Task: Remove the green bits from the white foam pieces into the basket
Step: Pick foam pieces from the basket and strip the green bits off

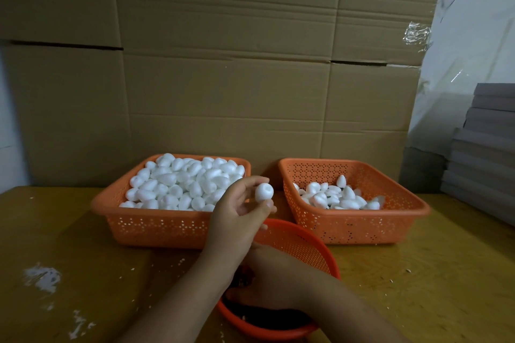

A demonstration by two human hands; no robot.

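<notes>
The left hand [237, 209] pinches a white foam egg [264, 192] above the round orange basket [306, 248]. The right hand [273, 278] reaches inside; its grip is hidden. Yellow table [432, 273] lies bare beside the basket.

my left hand [239, 211] holds a foam piece [264, 192] in the narrow gap between the full left basket [156, 227] and the right basket [351, 231]. round basket [299, 242] sits just before that gap, blocking the near centre; my right hand [274, 278] rests inside it, under my left forearm. cardboard wall [223, 78] closes off the back, just behind both baskets. bare table [69, 245] open at left and at right front. grey stacked sheets [485, 147] stand at the right edge.
</notes>
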